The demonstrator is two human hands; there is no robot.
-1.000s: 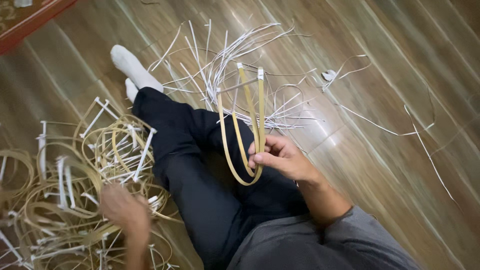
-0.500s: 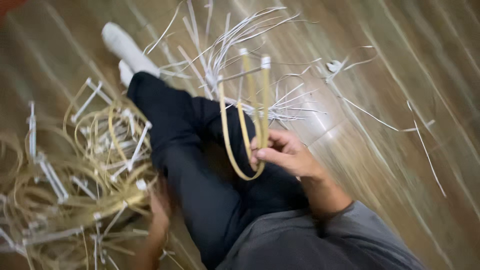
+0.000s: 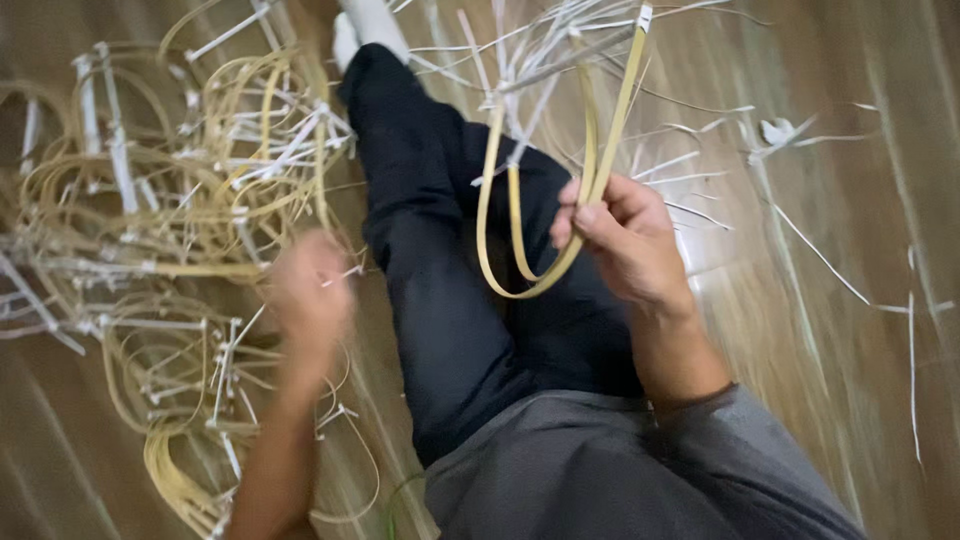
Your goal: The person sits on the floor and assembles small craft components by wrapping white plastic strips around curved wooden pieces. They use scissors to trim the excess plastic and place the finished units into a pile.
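Head view looks down on a person seated on a wooden plank floor (image 3: pixel 840 400), with legs in black trousers (image 3: pixel 450 260) stretched forward and a white sock (image 3: pixel 372 22) at the top edge. The right hand (image 3: pixel 625 240) is raised over the lap, its grip closed narrow on a bundle of pale yellow, flat bamboo-like strips bent into U-shaped loops (image 3: pixel 530 270). Thumb and fingers pinch the strips on their right side, the curved bottom of the loops hangs just over the trousers, and the free ends rise to the top edge, one tipped with a white wrap (image 3: pixel 645 15).

Blurred by motion, the left hand (image 3: pixel 310 300) is low on the left, over the edge of a large tangled heap of similar yellow loops tied with white bands (image 3: pixel 170 200) lying on the floor beside the left leg. Whether that hand's grip is closed on a strip or merely touching the heap cannot be told. Thin white slivers (image 3: pixel 560 50) lie scattered on the floor beyond the knees and off to the right, well apart from the heap. A grey sleeve (image 3: pixel 740 440) covers the right forearm at the bottom.
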